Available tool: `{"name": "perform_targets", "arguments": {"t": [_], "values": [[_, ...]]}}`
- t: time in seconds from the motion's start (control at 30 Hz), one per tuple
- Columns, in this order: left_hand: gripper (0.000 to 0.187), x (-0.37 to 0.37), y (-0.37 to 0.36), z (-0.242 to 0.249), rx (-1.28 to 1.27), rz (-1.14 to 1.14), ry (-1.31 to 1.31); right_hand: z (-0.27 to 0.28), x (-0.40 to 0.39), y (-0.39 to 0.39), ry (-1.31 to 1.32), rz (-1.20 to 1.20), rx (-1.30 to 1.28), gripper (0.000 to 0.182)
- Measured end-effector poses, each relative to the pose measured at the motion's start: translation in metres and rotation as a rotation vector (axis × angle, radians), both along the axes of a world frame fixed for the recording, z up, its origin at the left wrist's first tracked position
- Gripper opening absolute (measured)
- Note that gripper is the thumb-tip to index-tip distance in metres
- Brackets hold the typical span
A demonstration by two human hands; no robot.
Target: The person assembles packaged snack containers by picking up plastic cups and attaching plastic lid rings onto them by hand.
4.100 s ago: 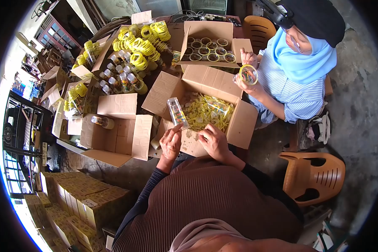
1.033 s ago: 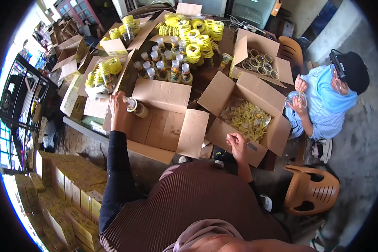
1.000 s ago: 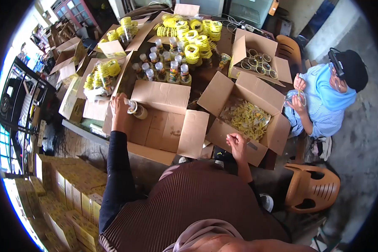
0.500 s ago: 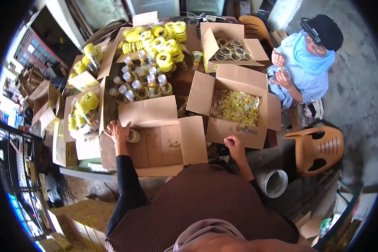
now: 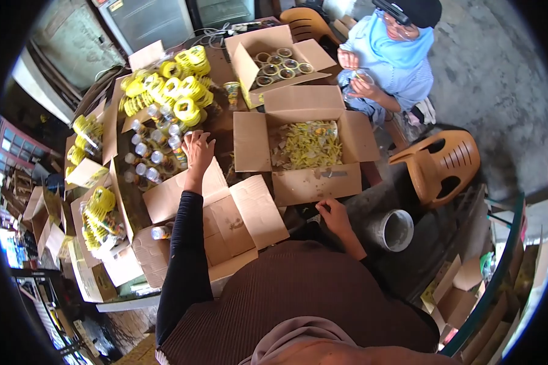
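Observation:
My left hand [image 5: 199, 152] reaches over the table, fingers spread, right beside a small clear-capped jar [image 5: 177, 148] at the edge of a group of similar jars [image 5: 147, 151] with colourful labels. Below my forearm lies an open cardboard box [image 5: 216, 222] with its flaps folded out. One jar [image 5: 160, 232] stands in that box's left corner. My right hand [image 5: 336, 219] hangs near the front of another open box [image 5: 313, 187], its fingers loosely curled with nothing visible in them. Yellow strips [image 5: 313, 145] and clear plastic fill this second box.
Yellow ring-shaped bundles [image 5: 170, 85] are piled behind the jars. A box of round containers [image 5: 249, 76] stands at the back. A co-worker [image 5: 389, 61] sits at the right, handling something clear. An orange chair [image 5: 438, 167] and a white bucket [image 5: 394, 231] are to my right.
My left hand has left the jar in the near box and moved forward to the jar group. The view has turned rightward. My right hand stays near the strip-filled box.

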State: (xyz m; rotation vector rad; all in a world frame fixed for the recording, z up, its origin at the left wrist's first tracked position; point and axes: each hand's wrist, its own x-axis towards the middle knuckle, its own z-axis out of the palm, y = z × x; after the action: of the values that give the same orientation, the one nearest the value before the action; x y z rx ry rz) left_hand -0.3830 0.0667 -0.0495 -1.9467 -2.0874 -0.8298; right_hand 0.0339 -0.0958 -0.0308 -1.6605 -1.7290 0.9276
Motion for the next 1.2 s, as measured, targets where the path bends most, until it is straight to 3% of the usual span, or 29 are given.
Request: {"name": "perform_targets", "arguments": {"t": [0.23, 0.43, 0.53, 0.6, 0.77, 0.9, 0.93, 1.0, 1.1, 1.2], "values": [[0.030, 0.091, 0.000, -0.008, 0.008, -0.250, -0.120, -0.011, 0.038, -0.008, -0.021, -0.082, 0.035, 0.017], [0.029, 0.141, -0.057, 0.004, -0.102, -0.402, -0.195, -0.031, 0.069, 0.051, -0.016, -0.091, 0.060, 0.016], [0.027, 0.138, -0.083, 0.008, -0.096, -0.337, -0.196, -0.048, 0.083, 0.105, -0.035, -0.029, 0.089, 0.020], [0.025, 0.127, -0.099, 0.016, -0.071, -0.313, -0.238, -0.059, 0.091, 0.146, -0.074, 0.047, 0.246, 0.024], [0.022, 0.124, -0.148, 0.038, -0.060, -0.100, -0.283, -0.112, 0.100, 0.245, -0.238, 0.016, 0.186, 0.044], [0.020, 0.152, -0.179, 0.052, -0.073, 0.044, -0.346, -0.113, 0.094, 0.285, -0.450, 0.074, 0.116, 0.059], [0.019, 0.161, -0.183, 0.053, -0.066, 0.082, -0.355, -0.111, 0.090, 0.290, -0.447, 0.095, 0.120, 0.059], [0.019, 0.181, -0.187, 0.056, -0.059, 0.136, -0.363, -0.110, 0.080, 0.294, -0.352, -0.084, 0.052, 0.043], [0.018, 0.212, -0.184, 0.059, -0.077, 0.174, -0.495, -0.109, 0.073, 0.303, -0.302, -0.155, 0.022, 0.040], [0.019, 0.241, -0.169, 0.056, -0.074, 0.138, -0.520, -0.107, 0.071, 0.307, -0.214, -0.015, 0.178, 0.037]]}}
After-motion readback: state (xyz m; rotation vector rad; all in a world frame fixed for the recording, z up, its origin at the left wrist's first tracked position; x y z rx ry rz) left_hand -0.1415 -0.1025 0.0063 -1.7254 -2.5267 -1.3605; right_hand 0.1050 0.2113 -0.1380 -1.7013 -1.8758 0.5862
